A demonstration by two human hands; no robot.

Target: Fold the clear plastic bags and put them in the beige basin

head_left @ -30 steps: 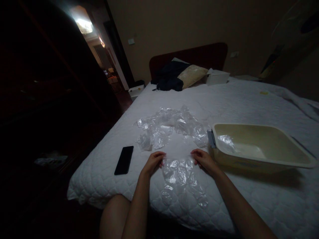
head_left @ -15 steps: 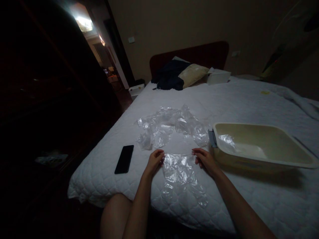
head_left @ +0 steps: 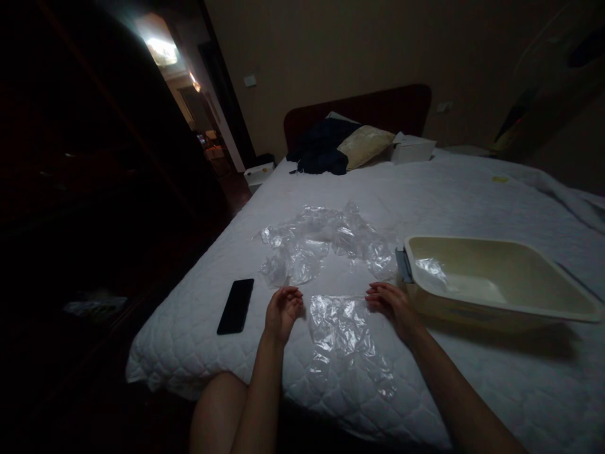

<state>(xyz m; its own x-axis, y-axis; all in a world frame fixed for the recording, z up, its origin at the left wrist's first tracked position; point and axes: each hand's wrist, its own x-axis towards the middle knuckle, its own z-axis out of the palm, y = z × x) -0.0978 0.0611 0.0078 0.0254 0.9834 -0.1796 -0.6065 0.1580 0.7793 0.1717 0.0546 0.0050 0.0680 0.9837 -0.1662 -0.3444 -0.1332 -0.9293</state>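
Note:
A clear plastic bag (head_left: 347,334) lies spread on the white quilted bed (head_left: 198,353), its straight edge towards the headboard. Just left of that edge is my left hand (head_left: 283,309), apart from the bag, palm turned inward and fingers loosely curled with nothing in them. My right hand (head_left: 392,306) is at the bag's top right corner, fingers stretched and slightly apart; whether the fingertips still touch the film I cannot tell. Beyond both hands lies a heap of crumpled clear plastic bags (head_left: 331,239).
A cream plastic bin (head_left: 501,302) with a grey latch stands close to my right hand, some clear plastic inside it. A black phone (head_left: 235,306) lies to the left. Dark clothing (head_left: 321,148), a beige pillow (head_left: 366,146) and a white box (head_left: 413,149) sit by the headboard (head_left: 359,107).
My left hand has let go of the bag's top left corner and moved left, turning its palm inward. The right hand's fingers have loosened at the other corner. The bag stays flat.

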